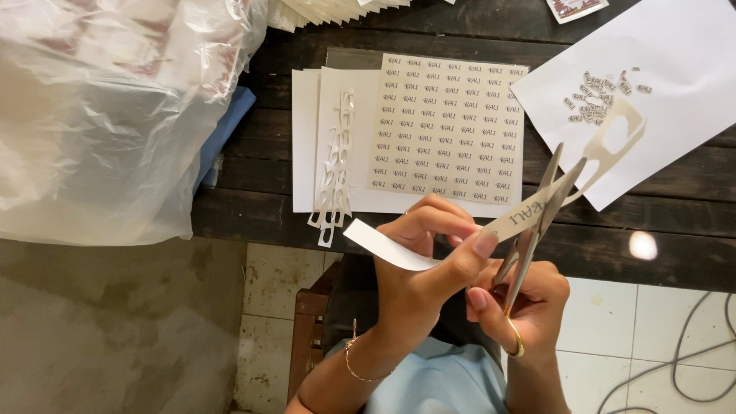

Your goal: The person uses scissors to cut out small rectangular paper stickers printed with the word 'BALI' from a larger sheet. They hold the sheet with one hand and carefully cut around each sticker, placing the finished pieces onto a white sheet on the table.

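Note:
My left hand (pixel 429 261) pinches a long cream paper strip (pixel 383 247) that carries a printed label and has cut-out holes at its far end (pixel 613 142). My right hand (pixel 529 303) grips small metal scissors (pixel 540 215), whose open blades straddle the strip right beside the printed label. Both hands hover over the front edge of a dark wooden table (pixel 253 203). A sheet of many small printed labels (pixel 448 126) lies on the table just beyond my hands.
A cut-out leftover strip (pixel 337 165) lies on white sheets left of the label sheet. A white paper (pixel 675 77) at right holds a pile of tiny cut labels (pixel 602 100). A large clear plastic bag (pixel 100 115) fills the left. Tiled floor and cables lie below.

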